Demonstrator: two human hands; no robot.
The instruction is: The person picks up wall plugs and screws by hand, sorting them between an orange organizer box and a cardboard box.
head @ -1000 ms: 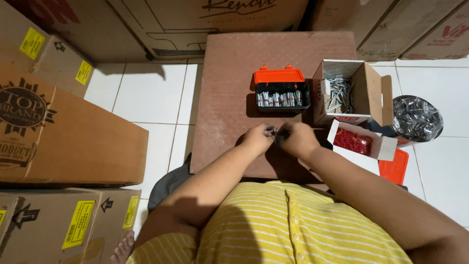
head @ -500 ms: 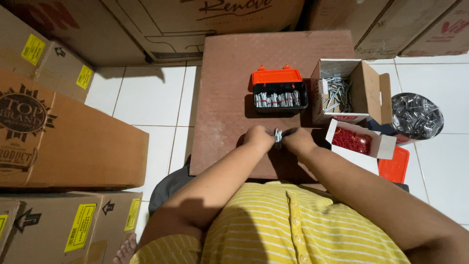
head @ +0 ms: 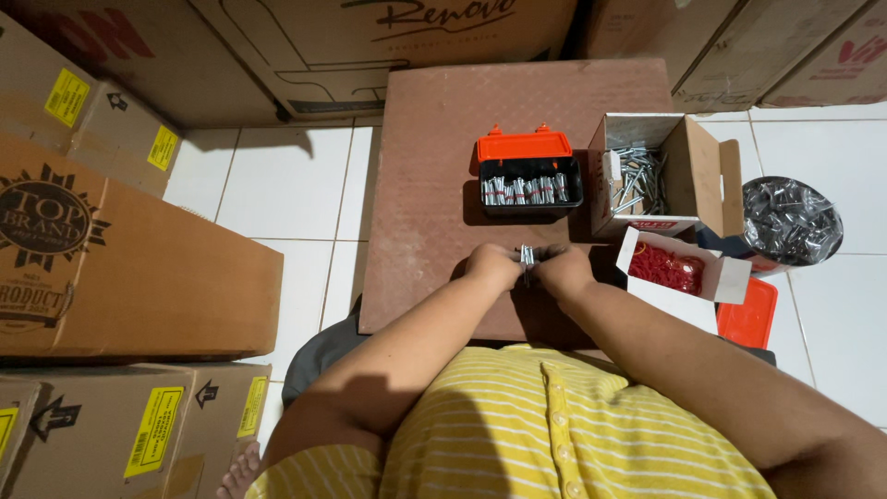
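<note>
Left hand (head: pixel 492 266) and right hand (head: pixel 564 270) pinched together on small bundle of silver metal screws (head: pixel 527 254), over brown board (head: pixel 434 185); open orange-lidded black plastic case (head: pixel 529 174) beyond.

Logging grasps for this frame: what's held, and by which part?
Both hands, left hand and right hand, pinch a small bundle of silver screws between them, each at one side. Exact finger placement is too small to tell.

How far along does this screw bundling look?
One row of banded silver screw bundles already lies in the small black case with an orange lid. The left hand and right hand hold another small bundle of screws between them. Loose screws remain in the open cardboard box, so plenty seems left.
</note>
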